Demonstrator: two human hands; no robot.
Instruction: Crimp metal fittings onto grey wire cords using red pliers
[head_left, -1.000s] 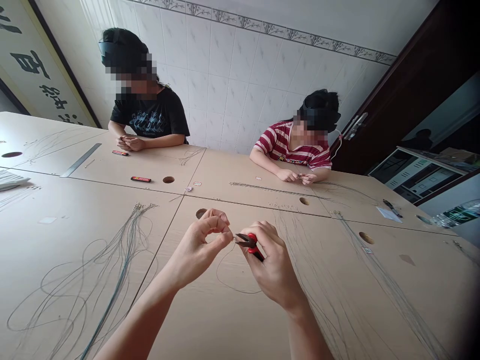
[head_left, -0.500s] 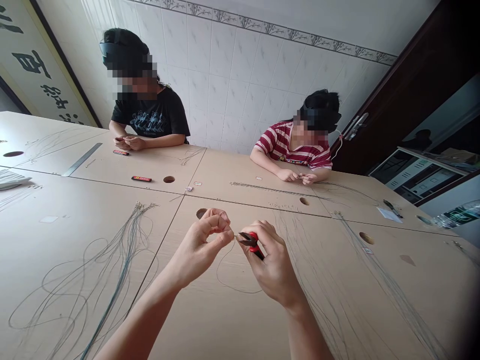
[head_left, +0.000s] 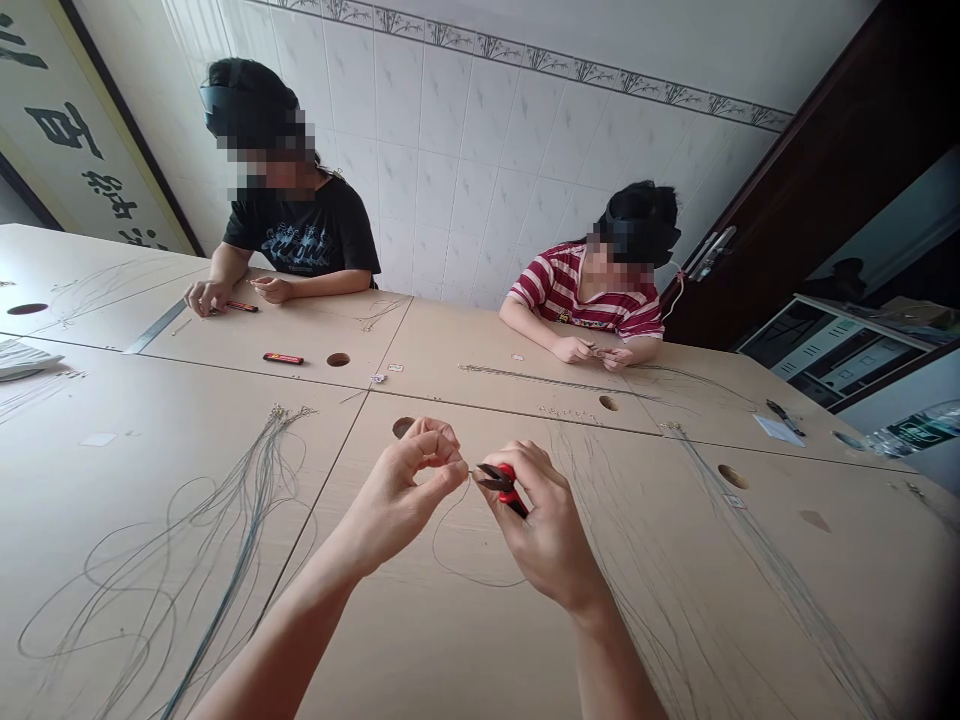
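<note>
Above the middle of the table, my left hand (head_left: pixel 411 490) pinches a thin cord (head_left: pixel 444 565) between thumb and fingers. The cord hangs from the fingertips in a loose loop toward the right wrist. My right hand (head_left: pixel 541 515) is wrapped round pliers (head_left: pixel 501 484) with red and black handles. Their dark jaws point left, close beside the left fingertips. A tiny light piece shows between the fingertips and the jaws, too small to name.
Bundles of thin cords lie to the left (head_left: pixel 251 520) and right (head_left: pixel 780 590) on the table (head_left: pixel 450 660). Two people sit opposite, hands on the table. A ruler (head_left: pixel 161 322), a red and black marker-like stick (head_left: pixel 283 358) and round table holes (head_left: pixel 733 476) are farther off.
My hands, the pliers and the cord look almost unmoved. Across the table, the person in black has parted their hands, one reaching toward the ruler.
</note>
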